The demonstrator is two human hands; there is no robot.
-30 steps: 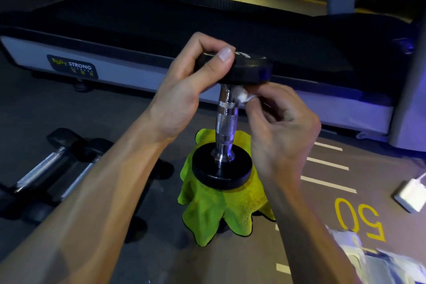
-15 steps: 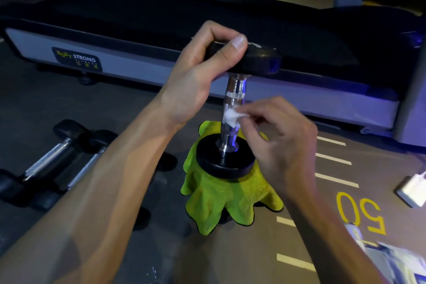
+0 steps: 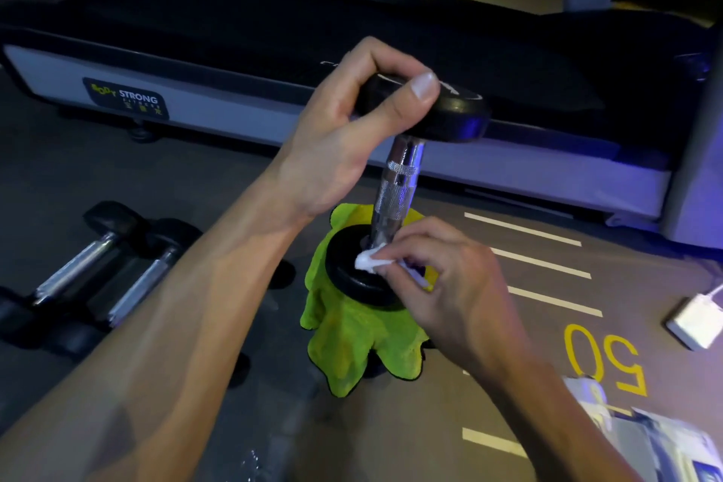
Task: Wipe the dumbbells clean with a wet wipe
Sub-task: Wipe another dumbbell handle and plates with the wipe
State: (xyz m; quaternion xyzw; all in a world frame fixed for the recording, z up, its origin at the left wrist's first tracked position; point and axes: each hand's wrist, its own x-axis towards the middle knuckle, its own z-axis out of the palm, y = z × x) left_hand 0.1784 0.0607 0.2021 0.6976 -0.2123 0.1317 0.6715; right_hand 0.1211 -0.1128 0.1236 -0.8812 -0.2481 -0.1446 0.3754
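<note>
A green cloth (image 3: 352,348) and white charger (image 3: 694,323) lie near a treadmill (image 3: 274,121).

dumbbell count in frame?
3. One dumbbell stands on end on the green cloth, left hand gripping its top head, right hand wiping its base. Two dumbbells lie on the floor at left. More may sit outside the frame.

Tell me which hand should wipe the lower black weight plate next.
Right. The right hand already pinches the white wet wipe at the lower black weight plate; the left hand grips the upright dumbbell's top plate, steadying it.
</note>
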